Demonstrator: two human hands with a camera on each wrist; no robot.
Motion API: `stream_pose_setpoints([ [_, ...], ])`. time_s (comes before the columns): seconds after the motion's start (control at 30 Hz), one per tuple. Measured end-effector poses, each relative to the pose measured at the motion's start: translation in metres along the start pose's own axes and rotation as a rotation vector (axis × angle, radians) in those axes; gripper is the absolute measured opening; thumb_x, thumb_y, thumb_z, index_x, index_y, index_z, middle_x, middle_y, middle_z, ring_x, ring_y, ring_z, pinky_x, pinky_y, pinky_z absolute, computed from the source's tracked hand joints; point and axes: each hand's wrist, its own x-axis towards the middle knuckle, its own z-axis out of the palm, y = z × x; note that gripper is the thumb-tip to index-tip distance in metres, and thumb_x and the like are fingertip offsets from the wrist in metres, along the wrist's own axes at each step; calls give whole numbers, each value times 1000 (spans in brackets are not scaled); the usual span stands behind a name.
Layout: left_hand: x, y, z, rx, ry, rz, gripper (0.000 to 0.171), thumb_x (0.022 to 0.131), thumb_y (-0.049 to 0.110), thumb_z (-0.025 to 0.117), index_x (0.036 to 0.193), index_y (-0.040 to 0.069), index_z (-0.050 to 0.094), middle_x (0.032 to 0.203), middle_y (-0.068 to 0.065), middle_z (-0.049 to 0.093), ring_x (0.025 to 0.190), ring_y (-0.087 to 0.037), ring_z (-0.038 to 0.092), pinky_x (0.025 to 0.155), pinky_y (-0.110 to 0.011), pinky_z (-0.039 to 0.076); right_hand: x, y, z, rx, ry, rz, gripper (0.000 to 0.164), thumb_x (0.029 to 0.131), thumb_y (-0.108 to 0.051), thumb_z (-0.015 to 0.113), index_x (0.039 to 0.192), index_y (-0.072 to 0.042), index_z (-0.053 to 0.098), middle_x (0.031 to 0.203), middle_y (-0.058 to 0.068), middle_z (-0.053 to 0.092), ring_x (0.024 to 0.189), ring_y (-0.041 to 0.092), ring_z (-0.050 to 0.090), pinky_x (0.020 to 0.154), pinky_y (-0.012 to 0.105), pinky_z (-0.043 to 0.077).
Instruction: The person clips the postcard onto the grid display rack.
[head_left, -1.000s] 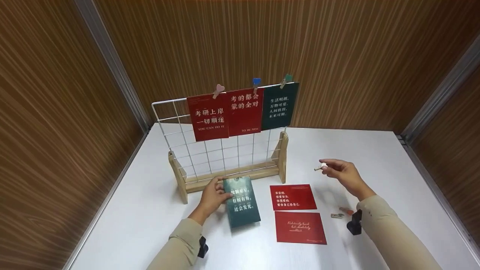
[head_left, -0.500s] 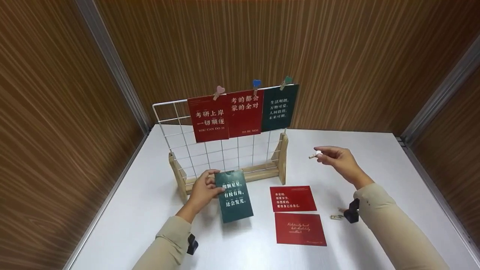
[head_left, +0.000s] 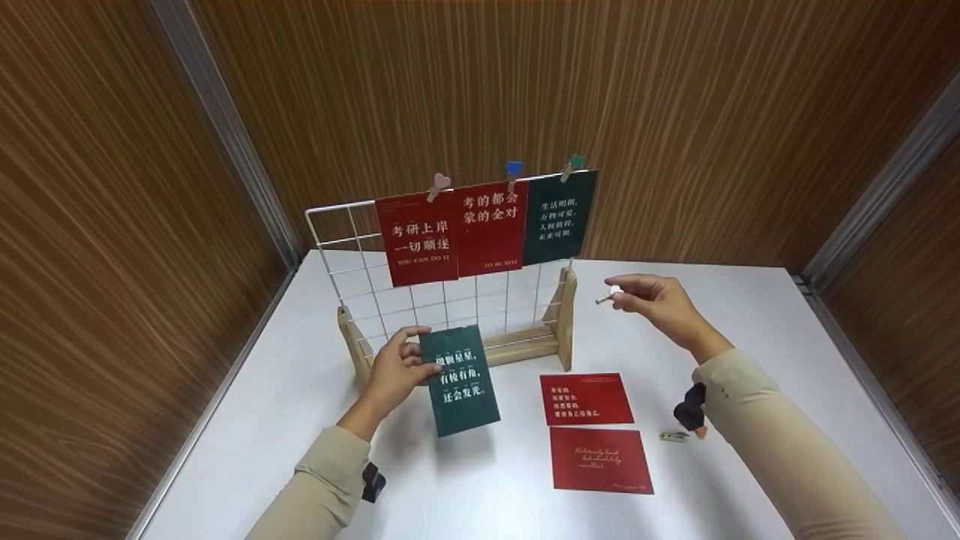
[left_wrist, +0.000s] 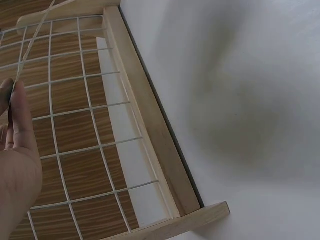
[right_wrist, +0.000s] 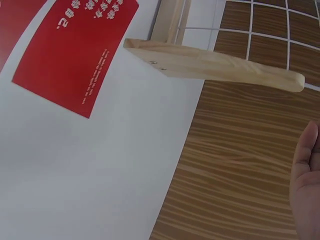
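Observation:
My left hand (head_left: 394,372) pinches a dark green card (head_left: 461,382) by its left edge, thumb in front, holding it up before the lower part of the wire grid rack (head_left: 420,307). In the left wrist view the card (left_wrist: 34,39) shows edge-on between thumb and fingers. To the right of the rack, my right hand (head_left: 664,309) is raised and pinches a small clothespin (head_left: 606,298) with a white top between thumb and fingertips. Only part of the right hand (right_wrist: 306,185) appears in the right wrist view, where the clothespin is out of sight.
Two red cards (head_left: 587,399) and three clipped cards, two red and one green (head_left: 561,216), are in view; pink, blue and green heart clothespins (head_left: 514,168) hold the latter on the rack's top. Loose clothespins (head_left: 673,436) lie near my right sleeve. Wooden feet (head_left: 566,319) support the rack.
My left hand has lifted the green card and brought it left and nearer the rack. The right hand has risen and moved left with the clothespin.

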Motion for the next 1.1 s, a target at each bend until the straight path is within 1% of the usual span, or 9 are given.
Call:
stream_pose_setpoints([
  [0.1, 0, 4, -3, -1, 12, 4, 59, 79, -11, 70, 131, 4, 48, 92, -9, 66, 82, -20, 66, 67, -33, 57, 4, -7, 4, -5, -11, -5, 32, 91, -6, 64, 120, 8, 61, 112, 25, 63, 89, 19, 66, 82, 24, 52],
  [0.23, -1, 10, -9, -2, 41, 3, 58, 78, -12, 70, 129, 9, 51, 92, -9, 67, 82, -21, 66, 67, -34, 57, 8, -16, 10, -2, -26, -11, 32, 91, -7, 64, 120, 8, 61, 113, 28, 61, 88, 17, 65, 83, 24, 52],
  [0.4, -1, 18, -17, -14, 68, 7, 60, 77, -13, 70, 130, 11, 52, 94, -10, 66, 83, -22, 65, 68, -35, 57, 13, -26, 17, -3, -54, -41, 32, 91, -8, 64, 119, 8, 61, 111, 26, 62, 87, 15, 65, 83, 25, 51],
  [0.57, -2, 27, -26, 16, 86, 18, 62, 77, -11, 71, 132, 9, 50, 96, -10, 66, 85, -22, 65, 71, -33, 57, 22, -36, 25, 22, -88, -93, 31, 90, -2, 64, 118, 11, 60, 110, 26, 63, 86, 15, 66, 83, 26, 52],
  [0.63, -2, 29, -30, 27, 92, 19, 62, 77, -11, 72, 132, 9, 50, 96, -10, 66, 86, -22, 64, 71, -32, 57, 25, -40, 29, 39, -104, -108, 31, 90, 0, 63, 117, 13, 60, 111, 28, 62, 88, 17, 66, 84, 27, 52],
  [0.77, -3, 34, -36, 48, 96, 26, 62, 78, -9, 72, 132, 11, 50, 98, -11, 66, 87, -22, 64, 72, -32, 56, 31, -48, 37, 54, -122, -124, 30, 89, 0, 64, 117, 11, 61, 111, 29, 62, 93, 34, 64, 85, 28, 52],
  [0.83, -4, 37, -40, 58, 98, 25, 62, 78, -8, 72, 132, 12, 50, 100, -11, 66, 88, -22, 64, 73, -32, 56, 33, -52, 41, 44, -126, -133, 29, 89, -1, 64, 116, 9, 63, 110, 28, 62, 94, 39, 62, 85, 28, 52],
  [0.9, -4, 40, -43, 62, 102, 23, 62, 79, -8, 72, 133, 13, 49, 101, -11, 66, 89, -22, 63, 73, -32, 56, 36, -56, 44, 37, -132, -141, 28, 89, -1, 64, 116, 8, 63, 109, 28, 62, 93, 37, 62, 84, 27, 52],
  [1.1, -5, 49, -52, 59, 112, 32, 62, 80, -9, 71, 133, 12, 48, 102, -14, 65, 90, -24, 63, 74, -34, 56, 43, -67, 56, 42, -158, -160, 28, 89, 1, 64, 116, 10, 62, 106, 29, 63, 86, 22, 65, 82, 27, 53],
])
